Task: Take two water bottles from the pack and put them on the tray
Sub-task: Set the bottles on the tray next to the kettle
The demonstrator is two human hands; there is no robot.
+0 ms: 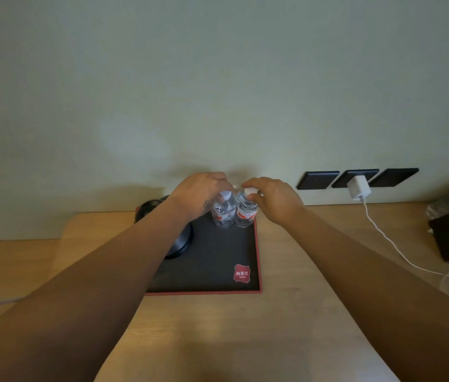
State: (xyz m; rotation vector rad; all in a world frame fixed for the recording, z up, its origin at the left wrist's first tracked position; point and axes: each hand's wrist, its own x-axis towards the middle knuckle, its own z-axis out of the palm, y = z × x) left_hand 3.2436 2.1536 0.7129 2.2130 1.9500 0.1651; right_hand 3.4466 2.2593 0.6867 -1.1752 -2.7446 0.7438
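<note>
We have both water bottles standing upright, touching, at the far right corner of the tray on the table. Our left hand grips the left bottle near its cap; our right hand pinches the right bottle by its cap. Only letting go seems left.

The tray is black with a red rim and red logo. Both bottles are clear, with white caps and red-white labels.
</note>
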